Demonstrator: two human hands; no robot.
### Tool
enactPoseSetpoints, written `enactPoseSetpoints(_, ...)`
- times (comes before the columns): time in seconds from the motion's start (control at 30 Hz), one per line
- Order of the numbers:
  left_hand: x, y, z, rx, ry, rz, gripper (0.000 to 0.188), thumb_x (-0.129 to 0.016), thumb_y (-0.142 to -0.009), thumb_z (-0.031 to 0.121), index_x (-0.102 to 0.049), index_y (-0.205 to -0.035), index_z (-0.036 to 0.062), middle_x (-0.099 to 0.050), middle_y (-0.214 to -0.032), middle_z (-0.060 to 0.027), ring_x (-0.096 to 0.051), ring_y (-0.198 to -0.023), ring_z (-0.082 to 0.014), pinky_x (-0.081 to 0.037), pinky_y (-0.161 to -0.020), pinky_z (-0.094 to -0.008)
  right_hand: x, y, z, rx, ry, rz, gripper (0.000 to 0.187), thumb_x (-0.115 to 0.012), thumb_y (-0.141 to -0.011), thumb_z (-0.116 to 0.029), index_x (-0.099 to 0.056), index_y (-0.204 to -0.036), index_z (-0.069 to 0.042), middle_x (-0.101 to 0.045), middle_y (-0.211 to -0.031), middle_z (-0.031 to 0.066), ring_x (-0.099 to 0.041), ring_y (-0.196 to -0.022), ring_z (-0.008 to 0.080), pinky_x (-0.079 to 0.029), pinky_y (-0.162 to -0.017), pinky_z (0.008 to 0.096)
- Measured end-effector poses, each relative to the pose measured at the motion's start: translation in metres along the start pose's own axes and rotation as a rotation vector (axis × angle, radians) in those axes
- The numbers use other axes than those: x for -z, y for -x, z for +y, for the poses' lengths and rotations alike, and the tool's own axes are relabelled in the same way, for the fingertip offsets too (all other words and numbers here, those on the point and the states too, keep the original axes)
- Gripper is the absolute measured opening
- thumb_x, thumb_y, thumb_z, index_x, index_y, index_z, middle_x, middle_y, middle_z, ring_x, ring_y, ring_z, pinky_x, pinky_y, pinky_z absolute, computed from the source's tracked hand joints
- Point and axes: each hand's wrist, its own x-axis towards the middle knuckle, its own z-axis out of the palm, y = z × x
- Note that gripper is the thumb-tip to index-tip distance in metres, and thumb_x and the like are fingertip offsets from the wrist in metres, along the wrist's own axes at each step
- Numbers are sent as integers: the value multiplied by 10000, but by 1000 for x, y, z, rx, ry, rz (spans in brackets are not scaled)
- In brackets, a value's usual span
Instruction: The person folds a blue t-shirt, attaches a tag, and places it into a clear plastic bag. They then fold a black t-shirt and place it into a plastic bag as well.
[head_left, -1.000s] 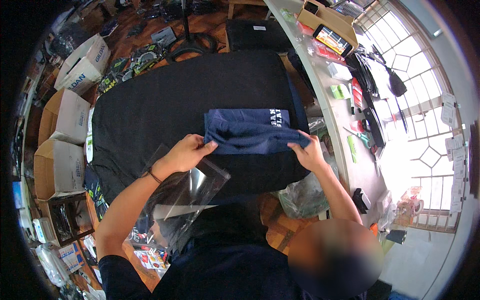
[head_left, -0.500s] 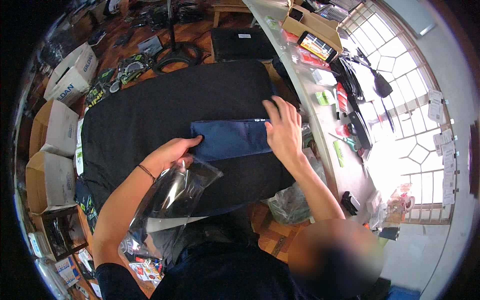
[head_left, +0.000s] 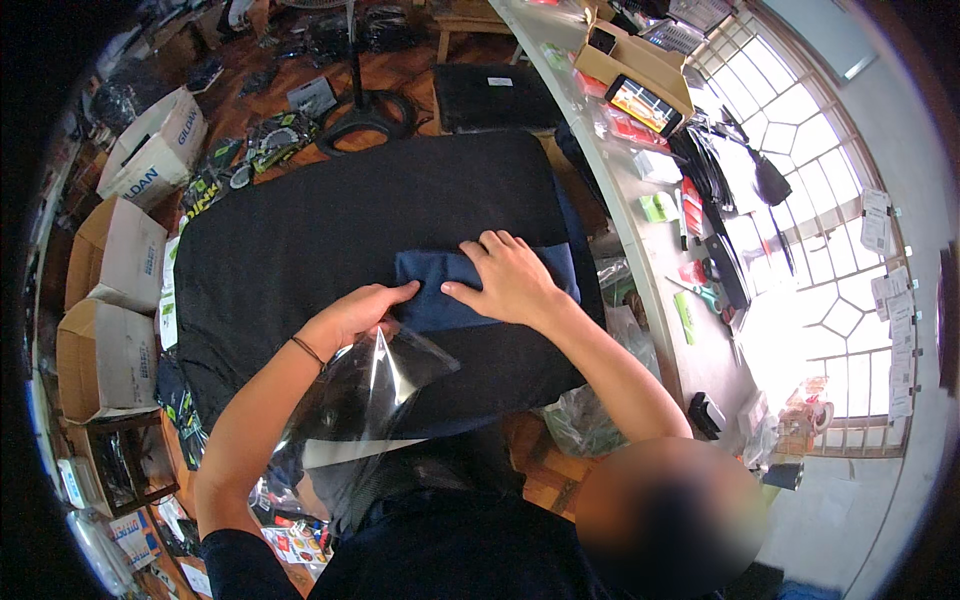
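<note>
A folded piece of dark blue cloth (head_left: 425, 318) lies flat on a black cloth-covered surface (head_left: 330, 215). My right hand (head_left: 508, 280) rests palm down across the middle of the blue cloth, thumb apart from the fingers. At the cloth's left end is my left hand (head_left: 355, 312), its thumb touching the edge. A clear plastic bag (head_left: 375, 385) hangs from the curled fingers of this hand, draping toward my lap. The lower fingers of my left hand are partly hidden behind the plastic.
Open cardboard boxes (head_left: 105, 355) stand along the left. On the right, a long white table (head_left: 655, 275) holds scissors (head_left: 707, 293), a phone (head_left: 645, 103) in front of a cardboard box, and loose packets. A round black stand base (head_left: 365, 125) is beyond the black surface.
My right hand has moved left from the far end of the blue cloth and now lies on its middle. My left hand stays at the left end with the plastic bag.
</note>
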Motion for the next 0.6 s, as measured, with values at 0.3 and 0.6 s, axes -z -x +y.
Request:
enactPoseSetpoints(0.3, -6, 9, -6, -172, -199, 56, 565, -548, -1103, 495, -519, -659, 146, -422, -506, 28, -421, -444, -102, -336, -448, -314, 11, -43, 35, 126, -162, -351, 864, -763, -781, -758, -757, -1044, 65, -762, -987, 282, -731, -1021, 467, -572, -956, 502)
enactPoseSetpoints(0.6, -11, 114, -21, -945, -941, 604, 272, -720, -997, 300, -715, -858, 66, -557, -597, -130, -596, -542, -278, -457, -580, -421, -2, -19, 35, 354, -270, 138, 629, -782, -877, -584, -751, -974, 37, -715, -835, 283, -717, -836, 458, -551, -795, 485)
